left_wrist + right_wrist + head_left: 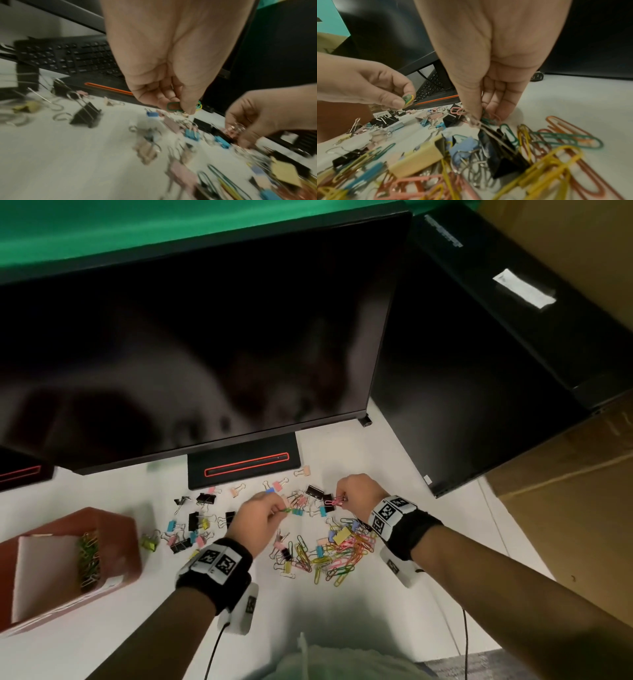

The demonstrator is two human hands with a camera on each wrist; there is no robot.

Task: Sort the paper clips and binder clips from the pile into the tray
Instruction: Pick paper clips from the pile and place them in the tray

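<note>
A mixed pile of coloured paper clips (339,553) and binder clips (202,522) lies on the white desk. My left hand (274,513) hovers over the pile's left part and pinches a few green and yellow paper clips (173,106) between thumb and fingers. My right hand (342,498) is at the pile's far edge, with its fingertips pinching pink and green paper clips (485,116) just above the desk. The reddish-brown tray (113,529) stands at the left, and one of its compartments holds several paper clips (89,559).
A large dark monitor (205,337) on a black stand (243,463) rises right behind the pile. A black computer case (479,371) and cardboard boxes (565,491) close off the right. A keyboard (68,58) lies under the monitor. Wrist-camera cables (464,645) hang near the front edge.
</note>
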